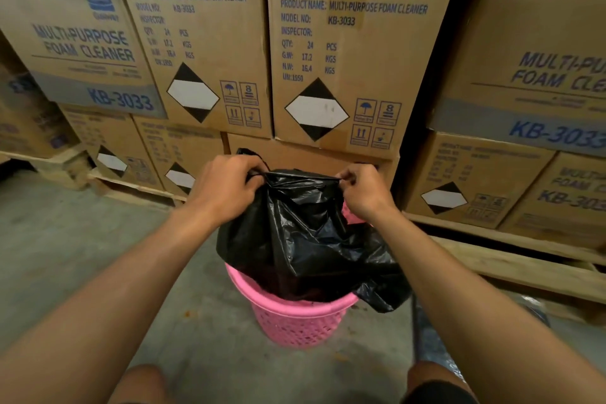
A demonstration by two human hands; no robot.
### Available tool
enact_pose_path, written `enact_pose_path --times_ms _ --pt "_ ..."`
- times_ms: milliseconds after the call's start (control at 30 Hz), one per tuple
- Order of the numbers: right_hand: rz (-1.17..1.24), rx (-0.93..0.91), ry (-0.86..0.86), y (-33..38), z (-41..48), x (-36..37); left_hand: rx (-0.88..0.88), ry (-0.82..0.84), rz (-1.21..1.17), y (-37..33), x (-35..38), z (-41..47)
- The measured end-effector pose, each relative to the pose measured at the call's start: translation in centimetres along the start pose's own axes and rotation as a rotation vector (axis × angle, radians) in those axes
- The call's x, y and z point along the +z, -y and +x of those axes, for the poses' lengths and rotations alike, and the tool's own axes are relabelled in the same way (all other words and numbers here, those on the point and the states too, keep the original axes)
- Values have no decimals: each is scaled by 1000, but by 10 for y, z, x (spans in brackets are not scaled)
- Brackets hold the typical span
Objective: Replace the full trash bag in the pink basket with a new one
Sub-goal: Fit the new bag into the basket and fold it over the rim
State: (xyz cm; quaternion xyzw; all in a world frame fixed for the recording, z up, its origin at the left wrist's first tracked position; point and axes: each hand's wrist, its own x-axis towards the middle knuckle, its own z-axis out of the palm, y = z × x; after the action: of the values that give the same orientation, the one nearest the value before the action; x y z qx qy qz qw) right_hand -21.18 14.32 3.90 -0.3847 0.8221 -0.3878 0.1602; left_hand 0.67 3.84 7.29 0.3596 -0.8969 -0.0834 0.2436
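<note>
Black plastic trash bag (305, 233) rising out of a pink basket (295, 321), seen from the head camera looking forward and down. The bag's lower part sits inside the basket; its upper part is drawn up above the rim, gathered toward the top, with one fold spilling over the basket's right edge. The left hand (226, 188) is closed around the bag's gathered top at its left corner, fingers curled over the plastic. The right hand (362, 193) pinches the opposite corner, so that a short taut edge of film runs between the two hands. A patch of pink shows just below the right hand, behind the bag; what it belongs to cannot be told. Both forearms are bare and reach in from the bottom corners of the view, and the person's knees appear at the lower edge.

The basket is a perforated plastic pail with a rolled rim, standing upright on a grey concrete floor (65, 256). Directly behind it stand stacked cardboard cartons (344, 69) printed in blue "MULTI-PURPOSE FOAM CLEANER" and "KB-3033", with black-and-white diamond labels and handling symbols. The stacks rest on wooden pallets (511, 259), which run along the left and right of the floor area. A small bluish patch lies on the floor to the right of the basket, partly hidden by the right arm; its nature is unclear.
</note>
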Motion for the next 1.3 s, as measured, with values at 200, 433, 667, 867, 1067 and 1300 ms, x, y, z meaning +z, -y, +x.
enact_pose_path --times_ms 200,433,667,867,1067,1300 --pt "-297 144 236 -14 -9 -2 8 -19 -48 -2 21 -6" --pt "-259 99 84 -6 -9 -20 31 -51 -54 1 31 -9" --pt "231 158 156 43 -1 -26 46 -171 -96 0 8 3" --pt "210 -109 82 75 8 -30 34 -271 -235 6 -6 6" --pt "479 -121 90 100 8 -24 4 -356 -281 10 -31 16" --pt "842 66 170 86 -2 -1 -1 -353 -295 14 -36 15"
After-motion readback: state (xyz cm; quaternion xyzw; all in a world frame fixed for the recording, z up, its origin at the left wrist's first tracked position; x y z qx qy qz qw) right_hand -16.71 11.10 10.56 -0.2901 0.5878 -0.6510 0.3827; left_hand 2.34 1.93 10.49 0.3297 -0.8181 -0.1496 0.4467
